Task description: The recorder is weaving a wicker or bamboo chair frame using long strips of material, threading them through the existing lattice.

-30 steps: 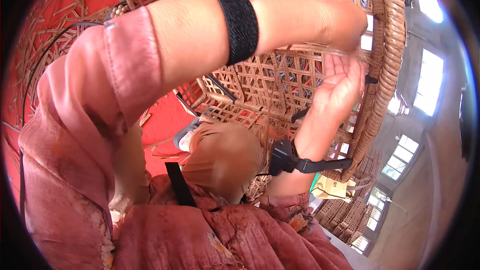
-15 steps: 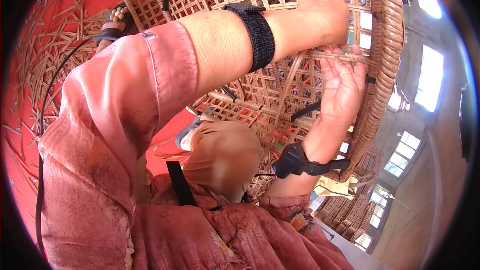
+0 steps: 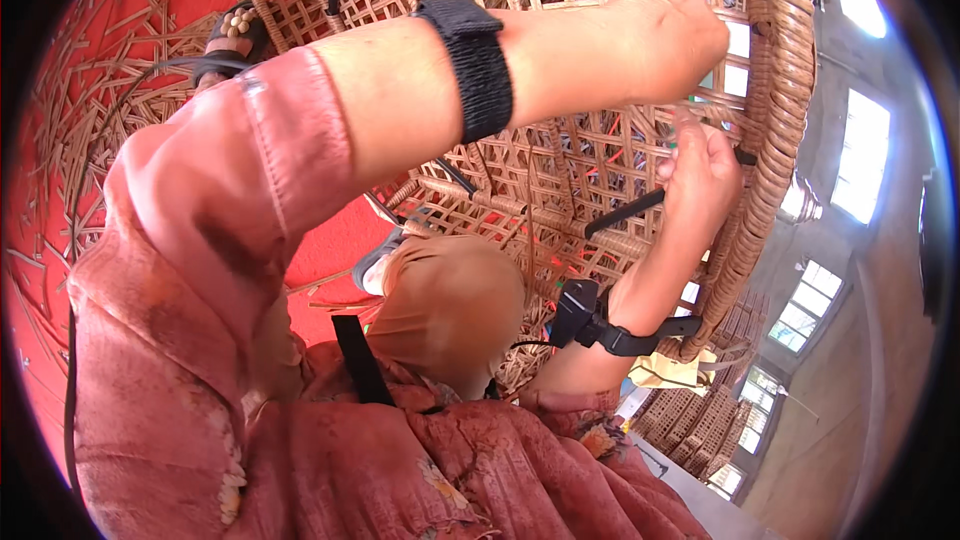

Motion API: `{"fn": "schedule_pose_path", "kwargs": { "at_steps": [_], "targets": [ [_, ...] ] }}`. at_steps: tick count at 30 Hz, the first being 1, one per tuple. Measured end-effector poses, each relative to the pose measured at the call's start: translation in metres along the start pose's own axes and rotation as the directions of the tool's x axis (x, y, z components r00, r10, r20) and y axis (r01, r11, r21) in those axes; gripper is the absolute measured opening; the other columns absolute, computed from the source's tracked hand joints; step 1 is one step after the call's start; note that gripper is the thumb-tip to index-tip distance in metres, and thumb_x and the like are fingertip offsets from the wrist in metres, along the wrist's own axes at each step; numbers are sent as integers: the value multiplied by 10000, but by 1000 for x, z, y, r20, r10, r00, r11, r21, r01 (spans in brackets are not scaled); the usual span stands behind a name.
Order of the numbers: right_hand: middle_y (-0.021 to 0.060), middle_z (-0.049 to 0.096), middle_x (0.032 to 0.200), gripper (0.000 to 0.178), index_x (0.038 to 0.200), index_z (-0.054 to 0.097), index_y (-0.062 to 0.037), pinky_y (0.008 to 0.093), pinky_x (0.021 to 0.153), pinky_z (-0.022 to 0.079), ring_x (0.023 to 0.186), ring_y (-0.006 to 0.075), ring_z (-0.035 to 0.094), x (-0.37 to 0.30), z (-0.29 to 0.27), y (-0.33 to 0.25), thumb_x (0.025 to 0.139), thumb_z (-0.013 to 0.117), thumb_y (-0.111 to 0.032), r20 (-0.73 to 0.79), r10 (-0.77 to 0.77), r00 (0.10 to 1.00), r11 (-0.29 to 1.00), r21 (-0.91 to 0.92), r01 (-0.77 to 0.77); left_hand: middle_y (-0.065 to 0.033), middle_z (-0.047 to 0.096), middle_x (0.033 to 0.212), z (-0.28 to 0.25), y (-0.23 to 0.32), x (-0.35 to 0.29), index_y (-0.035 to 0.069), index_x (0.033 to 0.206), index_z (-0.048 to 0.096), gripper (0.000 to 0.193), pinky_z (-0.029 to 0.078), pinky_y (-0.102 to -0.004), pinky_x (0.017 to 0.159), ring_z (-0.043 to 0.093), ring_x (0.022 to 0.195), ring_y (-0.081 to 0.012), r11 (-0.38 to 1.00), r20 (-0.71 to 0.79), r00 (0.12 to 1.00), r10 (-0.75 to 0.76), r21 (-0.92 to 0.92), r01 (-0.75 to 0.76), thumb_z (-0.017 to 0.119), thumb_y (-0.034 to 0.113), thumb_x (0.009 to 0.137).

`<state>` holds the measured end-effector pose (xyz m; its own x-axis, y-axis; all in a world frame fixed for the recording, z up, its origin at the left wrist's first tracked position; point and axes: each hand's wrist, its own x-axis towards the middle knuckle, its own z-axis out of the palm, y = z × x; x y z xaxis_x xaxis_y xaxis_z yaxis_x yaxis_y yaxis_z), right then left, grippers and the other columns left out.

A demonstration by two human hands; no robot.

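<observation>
Hands worked at the wicker frame [image 3: 560, 170] near its thick rim: left hand [image 3: 665, 35] was fisted on a strand, right hand [image 3: 700, 180] pinched another strip.

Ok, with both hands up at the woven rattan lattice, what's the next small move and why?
Probably draw the thin pale cane strip snug through the open-weave brown rattan lattice. The right hand pinches that strip just beside the thick wrapped rattan rim, while the left hand is closed against the lattice directly above it, seemingly steadying it. Whether the strip is already taut cannot be told.
</observation>
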<state>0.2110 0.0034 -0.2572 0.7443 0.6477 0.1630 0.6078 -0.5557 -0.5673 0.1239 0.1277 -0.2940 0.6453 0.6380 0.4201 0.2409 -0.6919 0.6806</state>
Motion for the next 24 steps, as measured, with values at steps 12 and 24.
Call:
{"fn": "schedule_pose_path", "kwargs": {
  "at_steps": [12, 24],
  "targets": [
    [108, 588, 744, 103, 806, 658, 1, 317, 612, 456, 649, 207, 581, -72, 0, -19, 803, 682, -99, 381, -429, 819, 863, -97, 496, -185, 682, 928, -3, 9, 3, 35, 962, 706, 281, 514, -376, 812, 664, 900, -289, 926, 471, 876, -104, -276, 258, 650, 260, 802],
    [156, 658, 932, 382, 1162, 502, 87, 217, 497, 413, 715, 163, 635, 2, 34, 9, 815, 613, -28, -111, 71, 991, 781, 625, 14, -168, 684, 822, -2, -20, 24, 26, 904, 716, 258, 515, -399, 662, 660, 757, -277, 917, 281, 936, 210, -388, -90, 596, 201, 757]
  ]
}}
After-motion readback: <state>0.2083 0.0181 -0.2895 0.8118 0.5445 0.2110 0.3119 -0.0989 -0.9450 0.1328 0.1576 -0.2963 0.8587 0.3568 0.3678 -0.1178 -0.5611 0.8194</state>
